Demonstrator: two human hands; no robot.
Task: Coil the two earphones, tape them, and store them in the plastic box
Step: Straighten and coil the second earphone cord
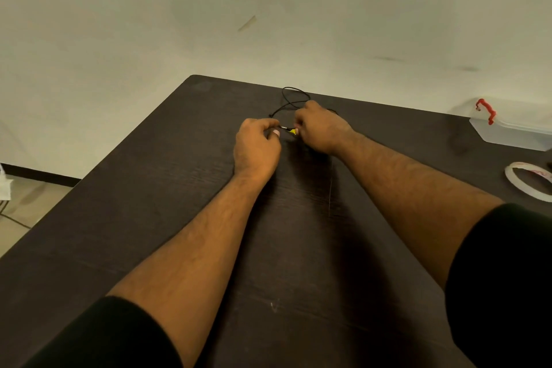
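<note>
Head camera looks down along two bare forearms stretched over a dark wood-grain tabletop (149, 218) that fills the lower and middle part of the frame. Just above the centre of the frame the left hand (257, 146) and the right hand (321, 128) sit close together, both with fingers curled, each pinching an end of a short stretch of black earphone cable (294, 95). Between the two hands, touching the right hand's fingertips, shows a small yellow bit (294, 131) on the cable; what it is cannot be told. Beyond the hands the rest of the cable rises in a loose loop that lies on the tabletop near its far edge. Only one cable can be made out; whether a second earphone is there cannot be told. At the right edge of the frame, well apart from the hands, stands a clear plastic box (510, 131) with a red latch (487, 110) on its lid. Below it, also at the right edge and partly cut off, a roll of tape (521, 185) lies flat on the tabletop. Black sleeves (501, 278) cover the upper arms at the bottom corners. A pale wall (209, 9) fills the upper half of the frame
</note>
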